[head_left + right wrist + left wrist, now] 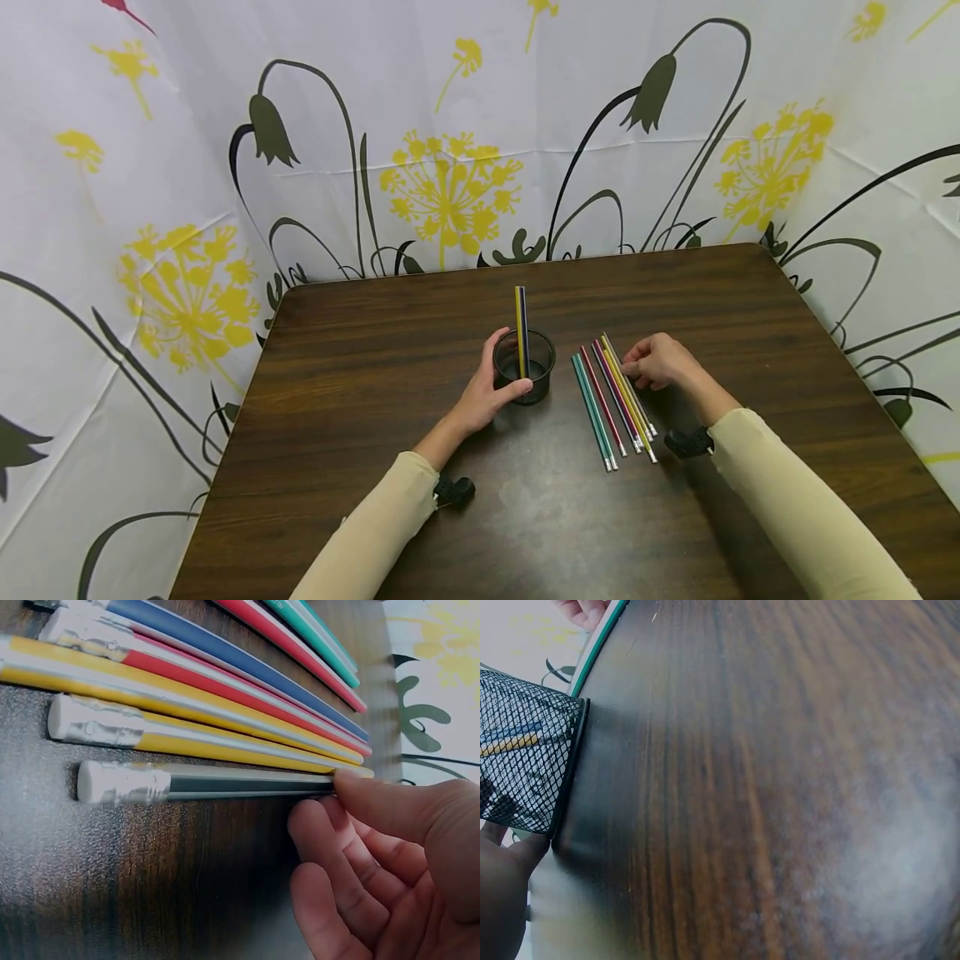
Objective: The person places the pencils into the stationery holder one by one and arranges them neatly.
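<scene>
My left hand (pixel 478 400) grips a black mesh pencil cup (pixel 537 395), its thumb across the near side and its fingers round the far left. Inside the cup stand a yellow pencil (pixel 518 321) and a dark blue one (pixel 525 321). To the right, my right hand (pixel 663 362) pinches the far end of a black pencil (pixel 247 785) between thumb and fingertip, the other fingers loosely curled. That black pencil lies on the table at the right edge of a row, beside two yellow pencils (pixel 202 742). White erasers at the near ends show in the right wrist view.
Left of the yellow pencils lie a red-and-silver, a blue, a red (pixel 602 400) and two green pencils (pixel 588 408). They rest on a dark wood-grain table (pixel 360 358). A white floral curtain (pixel 450 100) hangs round its back and sides.
</scene>
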Available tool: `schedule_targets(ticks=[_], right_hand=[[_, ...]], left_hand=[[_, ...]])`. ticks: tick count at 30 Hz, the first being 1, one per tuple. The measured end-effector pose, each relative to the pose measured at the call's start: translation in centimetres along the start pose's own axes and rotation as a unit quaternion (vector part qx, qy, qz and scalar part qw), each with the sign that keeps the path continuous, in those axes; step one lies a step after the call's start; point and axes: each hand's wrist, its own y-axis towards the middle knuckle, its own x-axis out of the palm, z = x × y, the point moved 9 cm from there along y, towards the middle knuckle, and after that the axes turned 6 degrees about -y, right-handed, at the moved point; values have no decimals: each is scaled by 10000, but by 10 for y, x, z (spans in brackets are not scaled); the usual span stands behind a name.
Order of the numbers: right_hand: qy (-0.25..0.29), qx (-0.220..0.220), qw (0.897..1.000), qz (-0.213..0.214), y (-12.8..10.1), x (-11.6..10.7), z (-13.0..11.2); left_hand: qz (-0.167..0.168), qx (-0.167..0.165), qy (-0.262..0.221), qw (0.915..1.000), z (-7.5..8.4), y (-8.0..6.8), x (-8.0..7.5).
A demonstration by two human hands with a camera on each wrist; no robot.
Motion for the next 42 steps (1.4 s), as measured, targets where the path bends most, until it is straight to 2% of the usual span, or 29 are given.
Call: schedule_targets(ticks=[4, 9, 19, 23, 28, 35, 42], right_hand=[[-230, -34, 9996, 142, -2, -3, -2], [-916, 73, 9950, 390, -5, -6, -7], [-2053, 276, 9741, 904, -11, -10, -17], [-2316, 333, 9668, 1026, -13, -9, -21], [-2413, 346, 9641, 1050, -13, -10, -21], [-2346, 277, 9672, 940, -13, -12, -17], [-2264, 84, 9662, 1233, -19, -28, -26]], left_hand=[[-4, 7, 37, 10000, 1, 0, 0], [-11, 54, 16, 10000, 2, 0, -1], [30, 114, -4, 9999, 0, -1, -1], [31, 102, 11, 9999, -1, -3, -1], [24, 85, -24, 10000, -1, -1, 0], [14, 24, 12, 10000, -1, -1, 0], [5, 135, -33, 9999, -1, 0, 0]])
